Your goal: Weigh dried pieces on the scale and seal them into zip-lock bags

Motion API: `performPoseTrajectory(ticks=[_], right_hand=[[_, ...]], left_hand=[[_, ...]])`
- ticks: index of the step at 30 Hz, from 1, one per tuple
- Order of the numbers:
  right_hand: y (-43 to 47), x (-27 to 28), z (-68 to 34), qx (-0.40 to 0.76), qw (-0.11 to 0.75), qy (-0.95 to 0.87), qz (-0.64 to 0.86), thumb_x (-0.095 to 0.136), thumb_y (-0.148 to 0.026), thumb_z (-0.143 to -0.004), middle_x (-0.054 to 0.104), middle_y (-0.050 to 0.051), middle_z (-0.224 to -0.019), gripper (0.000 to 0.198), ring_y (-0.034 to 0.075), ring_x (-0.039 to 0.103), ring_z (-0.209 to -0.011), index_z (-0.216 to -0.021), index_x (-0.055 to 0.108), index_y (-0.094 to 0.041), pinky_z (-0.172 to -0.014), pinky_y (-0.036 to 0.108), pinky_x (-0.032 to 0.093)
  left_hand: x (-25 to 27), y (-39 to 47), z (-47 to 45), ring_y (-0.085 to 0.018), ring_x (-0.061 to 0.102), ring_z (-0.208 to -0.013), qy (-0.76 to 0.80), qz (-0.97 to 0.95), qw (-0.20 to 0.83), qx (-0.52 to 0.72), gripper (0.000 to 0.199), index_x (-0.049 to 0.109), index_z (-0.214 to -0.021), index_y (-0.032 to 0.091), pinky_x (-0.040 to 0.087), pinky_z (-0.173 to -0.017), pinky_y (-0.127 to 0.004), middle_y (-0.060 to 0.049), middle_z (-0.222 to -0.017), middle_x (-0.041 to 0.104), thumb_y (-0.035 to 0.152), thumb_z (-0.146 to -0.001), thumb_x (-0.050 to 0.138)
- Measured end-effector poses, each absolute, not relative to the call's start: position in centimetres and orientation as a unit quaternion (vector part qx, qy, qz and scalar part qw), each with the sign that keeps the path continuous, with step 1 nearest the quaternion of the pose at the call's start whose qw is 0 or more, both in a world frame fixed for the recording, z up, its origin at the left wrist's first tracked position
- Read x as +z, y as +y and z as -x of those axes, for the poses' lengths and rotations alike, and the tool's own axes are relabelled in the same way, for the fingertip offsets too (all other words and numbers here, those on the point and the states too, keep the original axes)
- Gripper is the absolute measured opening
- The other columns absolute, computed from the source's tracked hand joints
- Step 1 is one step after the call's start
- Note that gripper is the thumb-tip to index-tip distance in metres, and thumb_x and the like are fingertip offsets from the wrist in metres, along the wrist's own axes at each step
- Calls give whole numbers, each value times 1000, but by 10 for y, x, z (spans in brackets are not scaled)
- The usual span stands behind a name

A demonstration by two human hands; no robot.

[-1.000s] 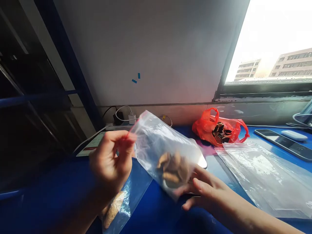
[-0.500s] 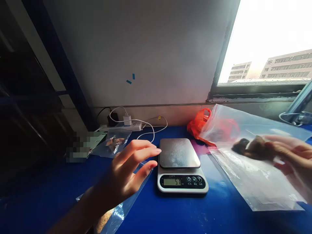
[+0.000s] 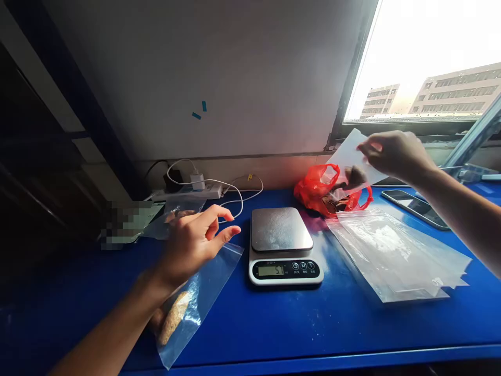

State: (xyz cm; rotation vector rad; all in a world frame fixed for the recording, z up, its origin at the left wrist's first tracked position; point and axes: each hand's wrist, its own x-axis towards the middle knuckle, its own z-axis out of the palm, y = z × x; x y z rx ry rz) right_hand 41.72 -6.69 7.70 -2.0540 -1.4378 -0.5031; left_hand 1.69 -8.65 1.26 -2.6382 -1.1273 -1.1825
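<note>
Near the scale (image 3: 282,230), left hand (image 3: 199,235) gapes; right hand (image 3: 397,154) pinches an apparently filled pouch (image 3: 349,156).

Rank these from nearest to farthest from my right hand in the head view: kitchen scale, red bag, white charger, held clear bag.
1. Clear bag: pinched in the right hand.
2. Red bag: left of the hand, lower.
3. Kitchen scale: left and in front of the red bag.
4. White charger: far left, at the back.

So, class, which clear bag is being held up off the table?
The clear bag pinched in the right hand, near the red bag; the others lie on the blue table.
</note>
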Motion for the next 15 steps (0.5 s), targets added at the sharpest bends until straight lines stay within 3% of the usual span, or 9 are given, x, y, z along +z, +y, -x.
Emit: performPoseTrajectory(ticks=[4, 8, 12, 15], right_hand=[[-61, 101, -416, -205, 250, -516, 793, 35, -52, -83, 66, 14, -115, 64, 24, 56, -111, -111, 69, -6, -65, 39, 28], [-60, 104, -418, -238, 261, -496, 793, 19, -58, -77, 66, 16, -112, 83, 27, 55, -112, -108, 69, 0, -63, 43, 28], [-63, 98, -420, -250, 275, -464, 804, 35, -52, -84, 69, 16, -106, 65, 24, 58, -111, -110, 70, -4, -67, 41, 30], [-85, 94, -415, -278, 362, -429, 779, 38, -34, -92, 67, 19, -113, 47, 23, 59, -111, -114, 67, -4, -70, 38, 33]], left_hand=[[6, -88, -20, -9, 46, -51, -378, 880, -55, -283, 19, 65, -97, 21, 37, -51, -21, 6, -60, 49, 36, -89, 57], [6, -93, -25, -11, 51, -55, -388, 893, -96, -207, 22, 65, -103, 22, 37, -52, -22, 3, -65, 56, 36, -90, 55], [11, -96, -27, -13, 56, -58, -380, 904, -102, -168, 20, 67, -104, 24, 37, -53, -23, 2, -70, 61, 31, -89, 56], [13, -97, -27, -14, 59, -62, -376, 907, -94, -167, 18, 68, -102, 23, 39, -54, -23, 1, -73, 64, 29, -89, 56]])
